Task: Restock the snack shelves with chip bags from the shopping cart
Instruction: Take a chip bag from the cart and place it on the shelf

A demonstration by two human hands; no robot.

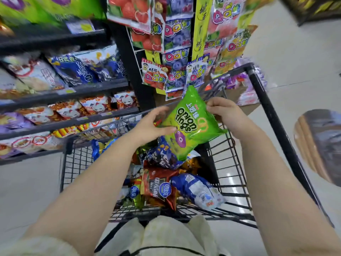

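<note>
A green onion rings bag [188, 124] hangs above the black wire shopping cart [228, 163], held upside down. My left hand [153, 124] holds its left edge with the thumb across the front. My right hand [224, 112] pinches its upper right edge with curled fingers. Below it, several chip bags fill the cart: a blue bag [199, 191], a red-brown bag [158, 189] and a dark blue bag [162, 156].
Snack shelves [73, 93] with blue, white and red bags run along the left. A hanging rack of QQ candy packets [177, 52] stands just beyond the cart. Pale floor lies to the right, with a round wooden object [319, 146] at the right edge.
</note>
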